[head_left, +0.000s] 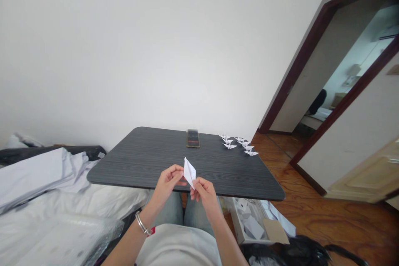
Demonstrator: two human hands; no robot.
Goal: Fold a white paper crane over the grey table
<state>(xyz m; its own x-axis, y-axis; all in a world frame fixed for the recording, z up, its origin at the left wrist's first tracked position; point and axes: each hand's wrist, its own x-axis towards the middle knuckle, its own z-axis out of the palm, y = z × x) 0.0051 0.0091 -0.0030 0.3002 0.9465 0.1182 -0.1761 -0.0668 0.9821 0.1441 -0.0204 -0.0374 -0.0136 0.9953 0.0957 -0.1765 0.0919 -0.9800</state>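
Note:
A folded white paper in a narrow kite shape [189,172] is held upright over the front edge of the dark table [149,158]. My left hand [171,178] pinches its left edge between thumb and fingers. Lower down, my right hand [202,191] grips the bottom right part, thumb on the near face. Several finished white paper cranes [230,146] stand in two rows at the table's far right.
A phone [193,138] lies at the table's back edge by the white wall. An open box of papers [251,221] sits on the floor at right. White sheets [34,174] and bubble wrap [62,239] lie at left. A doorway [330,70] opens at right.

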